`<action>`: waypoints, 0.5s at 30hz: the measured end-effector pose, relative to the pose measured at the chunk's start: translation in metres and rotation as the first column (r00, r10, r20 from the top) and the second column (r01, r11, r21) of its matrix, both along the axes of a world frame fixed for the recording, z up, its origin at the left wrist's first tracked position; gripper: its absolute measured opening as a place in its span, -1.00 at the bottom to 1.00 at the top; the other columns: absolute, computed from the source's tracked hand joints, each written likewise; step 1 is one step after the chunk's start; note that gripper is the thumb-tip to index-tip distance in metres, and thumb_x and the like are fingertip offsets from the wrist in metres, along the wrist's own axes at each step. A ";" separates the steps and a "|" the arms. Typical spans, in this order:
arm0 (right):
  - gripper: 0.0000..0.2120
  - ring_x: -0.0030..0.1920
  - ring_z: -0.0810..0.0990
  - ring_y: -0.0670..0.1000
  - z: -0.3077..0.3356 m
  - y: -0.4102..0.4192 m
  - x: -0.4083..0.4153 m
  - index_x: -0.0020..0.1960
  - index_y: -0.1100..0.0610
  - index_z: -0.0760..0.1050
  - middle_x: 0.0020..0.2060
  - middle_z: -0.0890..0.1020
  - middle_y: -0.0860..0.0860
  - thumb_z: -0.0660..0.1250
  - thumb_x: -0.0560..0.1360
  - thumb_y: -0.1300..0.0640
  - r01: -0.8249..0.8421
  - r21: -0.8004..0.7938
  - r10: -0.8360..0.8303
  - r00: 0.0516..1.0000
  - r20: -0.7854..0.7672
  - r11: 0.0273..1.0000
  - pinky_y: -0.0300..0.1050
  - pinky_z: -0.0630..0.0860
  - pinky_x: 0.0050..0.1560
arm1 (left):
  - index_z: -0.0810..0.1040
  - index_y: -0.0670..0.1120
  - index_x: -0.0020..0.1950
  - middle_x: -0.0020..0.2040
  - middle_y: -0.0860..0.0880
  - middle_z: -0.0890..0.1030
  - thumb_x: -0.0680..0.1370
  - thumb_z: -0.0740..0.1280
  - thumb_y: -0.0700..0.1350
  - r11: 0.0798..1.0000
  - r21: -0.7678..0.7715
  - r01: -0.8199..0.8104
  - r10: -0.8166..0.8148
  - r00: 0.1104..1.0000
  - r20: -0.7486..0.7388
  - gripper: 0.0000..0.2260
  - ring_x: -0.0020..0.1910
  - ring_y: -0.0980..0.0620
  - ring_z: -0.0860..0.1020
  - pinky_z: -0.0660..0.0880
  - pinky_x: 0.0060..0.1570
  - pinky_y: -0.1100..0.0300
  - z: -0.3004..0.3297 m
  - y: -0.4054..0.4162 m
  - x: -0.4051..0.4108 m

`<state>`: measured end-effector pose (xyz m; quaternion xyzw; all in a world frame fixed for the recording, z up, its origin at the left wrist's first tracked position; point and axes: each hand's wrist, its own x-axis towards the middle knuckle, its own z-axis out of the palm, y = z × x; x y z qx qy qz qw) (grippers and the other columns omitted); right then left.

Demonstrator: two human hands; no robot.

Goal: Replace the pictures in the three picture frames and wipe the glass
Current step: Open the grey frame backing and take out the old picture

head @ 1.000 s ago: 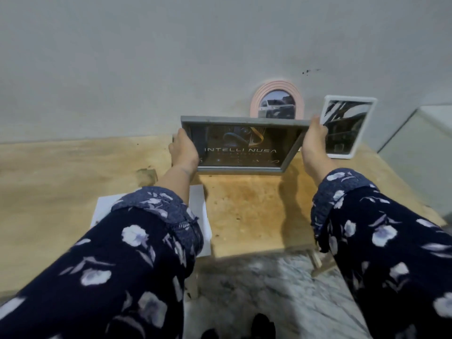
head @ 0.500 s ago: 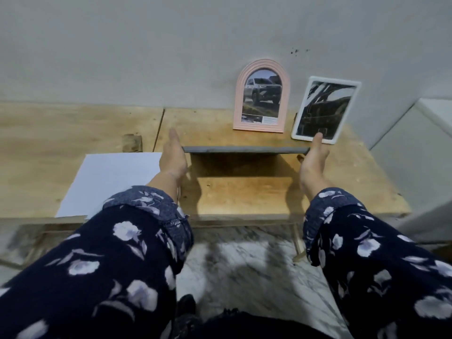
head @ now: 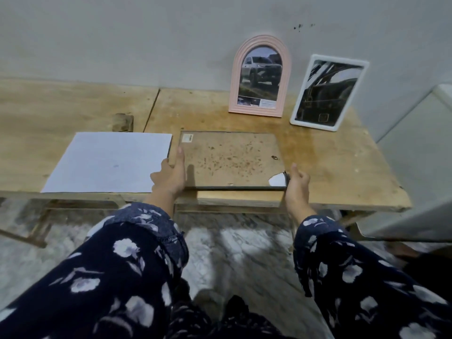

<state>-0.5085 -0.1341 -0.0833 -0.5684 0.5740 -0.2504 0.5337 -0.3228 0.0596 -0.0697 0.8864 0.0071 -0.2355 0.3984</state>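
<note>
A grey rectangular picture frame (head: 232,160) lies face down at the table's front edge, its stained brown backing board up and one near corner of the board broken off. My left hand (head: 170,176) grips its left edge, thumb on the backing. My right hand (head: 296,182) holds the frame's right near corner. A pink arched frame (head: 260,75) with a car picture leans against the wall behind. Beside it a white rectangular frame (head: 327,92) with a dark picture also leans on the wall.
A white sheet of paper (head: 110,162) lies flat on the wooden table (head: 342,167) left of the grey frame. A small wooden block (head: 122,122) sits behind the sheet. A pale cabinet (head: 420,148) stands at the right. Marble floor lies below the table edge.
The grey frame was held upright with its picture facing me, then tipped forward to edge-on, and now lies face down on the table. Both hands stayed on its sides.
</note>
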 end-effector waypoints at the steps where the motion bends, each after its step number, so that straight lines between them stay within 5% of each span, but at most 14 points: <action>1: -0.55 0.07 0.44 0.06 -0.003 0.000 -0.001 0.30 0.09 0.33 0.09 0.49 0.01 0.08 0.59 -0.21 -0.013 -0.005 0.013 0.999 -0.032 1.000 -0.07 0.29 0.02 | 0.13 0.03 0.56 0.48 -0.26 0.22 0.51 -0.10 0.44 1.000 0.017 0.002 -0.002 1.000 0.002 -0.25 0.44 -0.28 0.21 0.12 0.42 -0.15 -0.003 -0.001 0.000; 7: -0.65 0.15 0.52 0.06 -0.014 -0.007 -0.002 0.37 0.07 0.31 0.24 0.54 0.02 0.18 0.59 0.12 -0.190 -0.150 0.145 0.953 -0.266 0.970 -0.15 0.36 0.00 | 0.20 -0.16 0.49 0.42 -0.22 0.31 0.60 0.09 0.20 0.937 0.343 0.065 -0.139 0.971 0.195 -0.42 0.40 -0.23 0.22 0.23 0.34 -0.12 -0.001 -0.022 -0.009; 10: -0.65 0.19 0.50 0.10 -0.018 -0.015 -0.005 0.35 0.12 0.41 0.23 0.52 0.09 0.16 0.57 0.24 -0.274 -0.244 0.156 0.897 -0.413 0.930 -0.12 0.40 0.06 | 0.17 -0.18 0.50 0.48 -0.19 0.23 0.56 0.19 0.05 0.881 0.419 0.220 -0.368 0.875 0.314 -0.43 0.44 -0.21 0.16 0.18 0.40 -0.10 0.001 -0.052 -0.019; 15: -0.67 0.13 0.55 0.12 -0.032 -0.024 -0.010 0.31 0.11 0.50 0.22 0.54 0.12 0.21 0.57 0.21 -0.376 -0.225 0.226 0.838 -0.496 0.899 -0.19 0.40 0.01 | 0.21 -0.06 0.51 0.57 -0.04 0.04 0.56 0.23 0.05 0.689 0.427 0.586 -0.715 0.646 0.267 -0.46 0.53 -0.11 -0.02 0.02 0.48 -0.14 -0.009 -0.114 -0.058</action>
